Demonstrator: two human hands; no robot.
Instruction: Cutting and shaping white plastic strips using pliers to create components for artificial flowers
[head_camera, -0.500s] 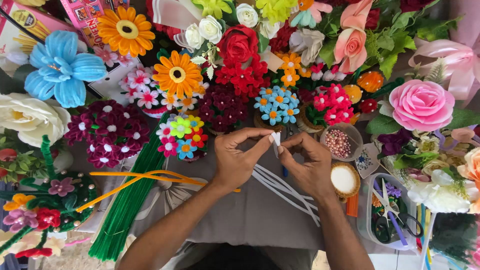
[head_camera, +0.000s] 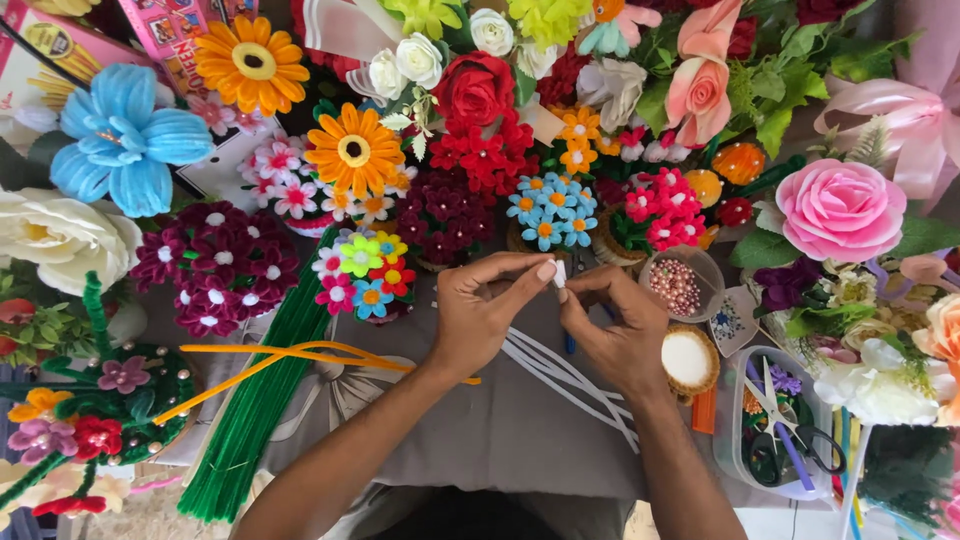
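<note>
A bank of handmade flowers rings my workspace on three sides, pushed back so the middle stays free for my hands: the blue pipe-cleaner flower (head_camera: 128, 135) at far left, the orange daisy (head_camera: 352, 150) and red rose (head_camera: 474, 88) ahead, the pink rose (head_camera: 838, 208) at right. The grey cloth (head_camera: 500, 420) over my lap serves as my surface.

The bundle of green pipe cleaners (head_camera: 255, 410) lies along my left side, within reach, with orange pipe cleaners (head_camera: 300, 356) crossing it. The white pipe cleaners (head_camera: 575, 378) fan out under my right wrist.

At right sit a clear tub holding scissors (head_camera: 790, 425), a bowl of pink beads (head_camera: 677, 285) and a small round tray (head_camera: 688, 358).

My left hand (head_camera: 480, 320) and right hand (head_camera: 615, 335) meet above the cloth; the fingers of both pinch one white pipe cleaner tip (head_camera: 559, 272), held up close so I can work it. My fingers cover most of it, so I cannot tell whether it is bent. The tub's other contents are unclear.
</note>
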